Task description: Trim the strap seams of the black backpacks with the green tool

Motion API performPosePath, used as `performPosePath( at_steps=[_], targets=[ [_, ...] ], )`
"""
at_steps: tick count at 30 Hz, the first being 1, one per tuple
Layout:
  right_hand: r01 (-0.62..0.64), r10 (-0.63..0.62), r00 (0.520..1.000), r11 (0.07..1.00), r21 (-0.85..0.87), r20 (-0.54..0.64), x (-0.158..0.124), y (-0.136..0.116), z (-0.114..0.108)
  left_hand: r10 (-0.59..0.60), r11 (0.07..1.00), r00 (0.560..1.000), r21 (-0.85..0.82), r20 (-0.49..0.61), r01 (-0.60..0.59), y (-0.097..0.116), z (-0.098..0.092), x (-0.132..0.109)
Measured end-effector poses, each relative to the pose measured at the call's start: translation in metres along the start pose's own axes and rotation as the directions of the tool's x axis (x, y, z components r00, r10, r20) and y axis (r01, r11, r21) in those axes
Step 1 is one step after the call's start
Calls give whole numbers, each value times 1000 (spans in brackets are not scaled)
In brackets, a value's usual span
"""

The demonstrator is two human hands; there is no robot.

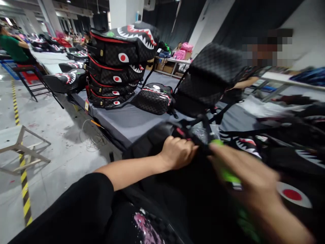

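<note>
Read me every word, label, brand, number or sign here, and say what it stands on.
No text is readable.
Tag by the backpack stack: too small.
Gold-coloured plates on those backpacks: too small.
Green item at the right hand: too blurred to show any lettering.

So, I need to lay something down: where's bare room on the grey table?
One bare patch of the grey table lies between the stacked bags, the small bag and the black bag under the left hand. Further right is crowded with shark-print bags.
</note>
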State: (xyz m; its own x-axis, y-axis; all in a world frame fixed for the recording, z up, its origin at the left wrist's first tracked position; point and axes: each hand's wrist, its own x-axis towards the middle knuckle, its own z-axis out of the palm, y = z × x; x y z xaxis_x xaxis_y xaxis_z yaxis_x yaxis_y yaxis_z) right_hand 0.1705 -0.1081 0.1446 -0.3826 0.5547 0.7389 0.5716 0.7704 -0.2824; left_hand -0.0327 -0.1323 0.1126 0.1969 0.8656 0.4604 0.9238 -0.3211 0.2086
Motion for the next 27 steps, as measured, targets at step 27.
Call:
performPosePath(
  at_steps=[27],
  targets=[
    [32, -40, 998, 983, 179, 45, -48, -33, 134, 133, 988, 875, 8, 466, -154, -115, 20, 53]
  ],
)
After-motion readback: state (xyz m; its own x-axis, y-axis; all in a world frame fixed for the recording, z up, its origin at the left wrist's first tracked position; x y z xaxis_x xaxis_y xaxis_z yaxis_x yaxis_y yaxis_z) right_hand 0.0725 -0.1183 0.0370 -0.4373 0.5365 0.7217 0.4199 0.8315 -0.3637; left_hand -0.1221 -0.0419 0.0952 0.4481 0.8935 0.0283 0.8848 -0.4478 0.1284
